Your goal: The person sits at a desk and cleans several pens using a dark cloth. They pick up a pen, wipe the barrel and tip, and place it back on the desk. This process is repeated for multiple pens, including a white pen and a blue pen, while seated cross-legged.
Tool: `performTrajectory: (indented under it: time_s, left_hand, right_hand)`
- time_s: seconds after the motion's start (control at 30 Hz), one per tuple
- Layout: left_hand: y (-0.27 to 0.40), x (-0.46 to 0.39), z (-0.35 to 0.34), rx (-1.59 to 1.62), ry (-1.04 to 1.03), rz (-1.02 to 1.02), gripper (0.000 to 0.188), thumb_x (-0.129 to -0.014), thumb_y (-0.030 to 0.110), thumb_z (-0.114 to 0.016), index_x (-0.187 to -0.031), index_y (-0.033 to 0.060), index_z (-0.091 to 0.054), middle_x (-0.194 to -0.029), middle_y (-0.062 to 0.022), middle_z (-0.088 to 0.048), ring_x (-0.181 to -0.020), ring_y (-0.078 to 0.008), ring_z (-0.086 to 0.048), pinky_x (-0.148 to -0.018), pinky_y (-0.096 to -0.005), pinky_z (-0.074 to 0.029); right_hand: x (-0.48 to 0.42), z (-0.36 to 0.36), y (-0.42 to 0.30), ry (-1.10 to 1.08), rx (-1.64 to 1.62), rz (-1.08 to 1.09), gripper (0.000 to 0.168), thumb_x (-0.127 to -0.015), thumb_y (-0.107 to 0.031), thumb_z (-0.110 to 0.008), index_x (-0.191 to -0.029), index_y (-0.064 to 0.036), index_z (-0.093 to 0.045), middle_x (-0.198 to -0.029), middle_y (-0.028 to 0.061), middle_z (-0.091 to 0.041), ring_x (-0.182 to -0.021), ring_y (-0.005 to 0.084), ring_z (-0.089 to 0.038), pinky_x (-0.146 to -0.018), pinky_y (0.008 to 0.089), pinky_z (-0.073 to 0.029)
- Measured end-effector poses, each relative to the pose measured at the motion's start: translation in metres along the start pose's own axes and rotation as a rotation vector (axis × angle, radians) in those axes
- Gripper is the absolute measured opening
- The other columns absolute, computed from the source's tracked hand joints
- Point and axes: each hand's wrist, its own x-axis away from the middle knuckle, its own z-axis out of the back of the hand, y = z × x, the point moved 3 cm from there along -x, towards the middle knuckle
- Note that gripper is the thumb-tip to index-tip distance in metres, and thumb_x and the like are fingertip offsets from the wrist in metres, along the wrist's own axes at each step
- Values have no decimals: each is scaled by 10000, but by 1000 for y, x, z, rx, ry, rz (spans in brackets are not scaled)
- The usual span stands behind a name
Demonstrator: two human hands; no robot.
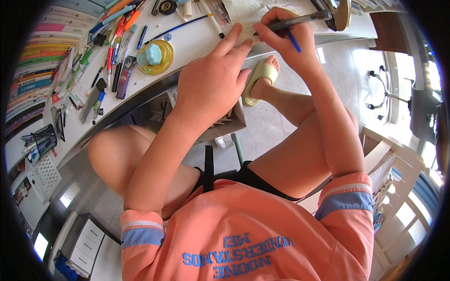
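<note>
My right hand (pixel 290 38) grips a pen with a dark grip and clear barrel (pixel 299 21), its tip pointing down left at the desk edge. A slim blue stick (pixel 293 41) also sticks out below the fingers of that hand. My left hand (pixel 214 77) lies palm down over the desk's front edge, fingers spread towards the pen tip, with nothing seen in its grasp. Above both hands is a sheet of paper (pixel 246 10) with pencil and pink scribbles. What lies under my left palm is hidden.
A gold round dish (pixel 165 58) holds a light blue object (pixel 151 55). Pens and markers (pixel 116 45) are scattered at the left, beside stacked books (pixel 49 56). A mesh pen cup (pixel 45 138) stands at the desk's far left. Below the desk is an open box (pixel 239 117).
</note>
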Motion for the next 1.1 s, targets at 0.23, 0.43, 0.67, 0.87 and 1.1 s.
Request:
performTrajectory:
  time_s: [0.23, 0.43, 0.67, 0.87, 1.1]
  left_hand:
    - [0, 0, -1, -5, 12, -13, 447, -879, 223, -689, -1319, 165, -632, -1485, -33, -519, -1025, -305, -680, -807, -398, -568]
    - [-1, 1, -1, 10, 2, -10, 455, -882, 223, -686, -1329, 171, -624, -1490, -27, -513, -1015, -303, -682, -800, -396, -569]
    - [-2, 1, -1, 12, 12, -6, 451, -878, 226, -688, -1324, 187, -630, -1488, -9, -517, -1013, -301, -683, -801, -399, -570]
    - [-2, 1, -2, 12, 31, -8, 452, -874, 227, -693, -1319, 182, -633, -1488, 0, -517, -1013, -299, -683, -817, -400, -568]
    - [-3, 1, -2, 25, 27, -11, 439, -874, 221, -697, -1306, 171, -641, -1483, -9, -523, -1032, -297, -679, -824, -393, -566]
  right_hand:
    - [2, -2, -3, 47, 69, 122, 128, -855, -79, -746, -847, -25, -631, -686, -40, -559, -631, 40, -458, -562, 219, -376]
    - [3, -2, -3, 26, 58, 107, 124, -850, -66, -743, -835, -27, -626, -680, -40, -554, -630, 35, -458, -551, 218, -368]
    - [2, 0, -2, 36, 60, 116, 125, -856, -63, -735, -830, -25, -619, -683, -45, -554, -635, 34, -457, -553, 219, -368]
    - [3, 0, -1, 18, 41, 93, 123, -859, -65, -730, -825, -23, -619, -684, -47, -559, -641, 27, -464, -554, 213, -370]
    - [3, 5, -4, -72, -32, -40, 101, -861, -67, -718, -842, -51, -620, -721, -36, -581, -662, 38, -521, -589, 222, -417]
